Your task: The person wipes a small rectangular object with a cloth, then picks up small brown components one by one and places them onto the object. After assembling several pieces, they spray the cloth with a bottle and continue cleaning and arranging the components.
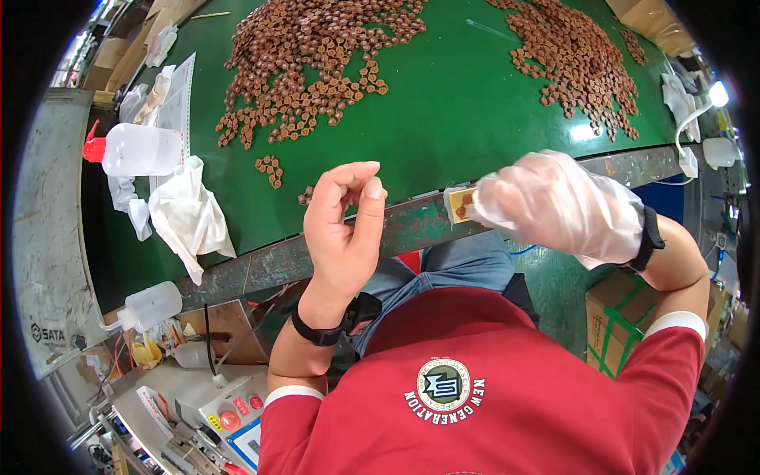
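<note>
My left hand (346,226), bare, is raised over the table's near edge with its fingers curled and the thumb close to them. Anything between the fingertips is too small or hidden to make out. A thin clear plastic glove covers my right hand (558,206), which is closed like a fist beside a small yellow block (460,205) at the table edge. Brown round bits show on that block. Whatever the gloved fingers hold is hidden. A few small brown pieces (306,195) lie just left of my left hand, and a little cluster of brown pieces (270,170) lies farther left.
Large piles of brown pieces cover the green table (451,103) at far left (309,63) and far right (578,63). A red-capped squeeze bottle (142,150) and white cloth (190,210) are at left. A lit lamp (718,93) stands at right, a taped carton (617,324) below.
</note>
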Available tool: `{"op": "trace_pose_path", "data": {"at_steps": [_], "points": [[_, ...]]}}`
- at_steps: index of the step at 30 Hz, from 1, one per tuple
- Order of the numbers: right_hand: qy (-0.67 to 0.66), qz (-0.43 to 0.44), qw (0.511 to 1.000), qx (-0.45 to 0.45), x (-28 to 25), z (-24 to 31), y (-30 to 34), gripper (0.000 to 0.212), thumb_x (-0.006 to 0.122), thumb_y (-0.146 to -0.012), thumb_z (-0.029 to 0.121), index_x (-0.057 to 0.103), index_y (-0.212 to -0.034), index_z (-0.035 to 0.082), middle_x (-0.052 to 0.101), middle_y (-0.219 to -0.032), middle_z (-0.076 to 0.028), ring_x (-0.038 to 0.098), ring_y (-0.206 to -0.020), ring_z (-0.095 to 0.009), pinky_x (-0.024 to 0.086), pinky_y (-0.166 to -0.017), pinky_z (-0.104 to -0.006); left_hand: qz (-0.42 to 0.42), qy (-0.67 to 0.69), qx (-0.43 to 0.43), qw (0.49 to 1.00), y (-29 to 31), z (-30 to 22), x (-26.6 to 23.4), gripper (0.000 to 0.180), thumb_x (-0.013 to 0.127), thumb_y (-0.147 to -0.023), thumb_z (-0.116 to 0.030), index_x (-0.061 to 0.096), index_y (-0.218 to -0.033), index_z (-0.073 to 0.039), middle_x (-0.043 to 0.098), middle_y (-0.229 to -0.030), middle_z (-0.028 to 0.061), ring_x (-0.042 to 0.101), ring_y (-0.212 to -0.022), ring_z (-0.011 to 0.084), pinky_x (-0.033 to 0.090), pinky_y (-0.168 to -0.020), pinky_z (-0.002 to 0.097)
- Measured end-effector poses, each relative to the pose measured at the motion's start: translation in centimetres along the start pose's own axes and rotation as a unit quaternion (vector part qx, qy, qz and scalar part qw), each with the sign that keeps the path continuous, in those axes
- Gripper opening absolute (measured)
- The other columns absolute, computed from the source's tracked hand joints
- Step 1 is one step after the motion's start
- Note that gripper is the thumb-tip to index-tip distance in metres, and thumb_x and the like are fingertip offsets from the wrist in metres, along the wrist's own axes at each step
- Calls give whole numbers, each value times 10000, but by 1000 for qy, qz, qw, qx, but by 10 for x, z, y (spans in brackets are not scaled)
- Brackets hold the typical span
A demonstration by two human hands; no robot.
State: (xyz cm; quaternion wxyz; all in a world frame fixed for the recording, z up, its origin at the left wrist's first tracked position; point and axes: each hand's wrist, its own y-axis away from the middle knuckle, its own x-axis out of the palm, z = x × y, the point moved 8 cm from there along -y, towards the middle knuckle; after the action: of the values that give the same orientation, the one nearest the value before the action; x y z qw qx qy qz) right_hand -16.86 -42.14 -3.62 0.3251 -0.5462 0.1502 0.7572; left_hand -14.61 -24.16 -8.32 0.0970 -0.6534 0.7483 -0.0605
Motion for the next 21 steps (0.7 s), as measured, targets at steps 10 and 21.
{"op": "trace_pose_path", "data": {"at_steps": [10,21], "points": [[-7,33,999,-28,-4,6,3,138,645,-687,98,520,-742,82,530,-622,-76,559,-554,-265,455,-496,-386,-4,2,3,1000,0,0,-1,179,572,-929,-20,573,-1108,-4,607,-945,30,561,-814,78,459,-746,220],[-64,61,996,4,-6,6,0,87,623,-737,87,543,-768,70,541,-631,-99,597,-608,-299,469,-526,-400,-1,-7,0,1000,-1,2,-2,181,577,-926,-17,576,-1107,-8,608,-943,29,555,-810,70,460,-745,219]]}}
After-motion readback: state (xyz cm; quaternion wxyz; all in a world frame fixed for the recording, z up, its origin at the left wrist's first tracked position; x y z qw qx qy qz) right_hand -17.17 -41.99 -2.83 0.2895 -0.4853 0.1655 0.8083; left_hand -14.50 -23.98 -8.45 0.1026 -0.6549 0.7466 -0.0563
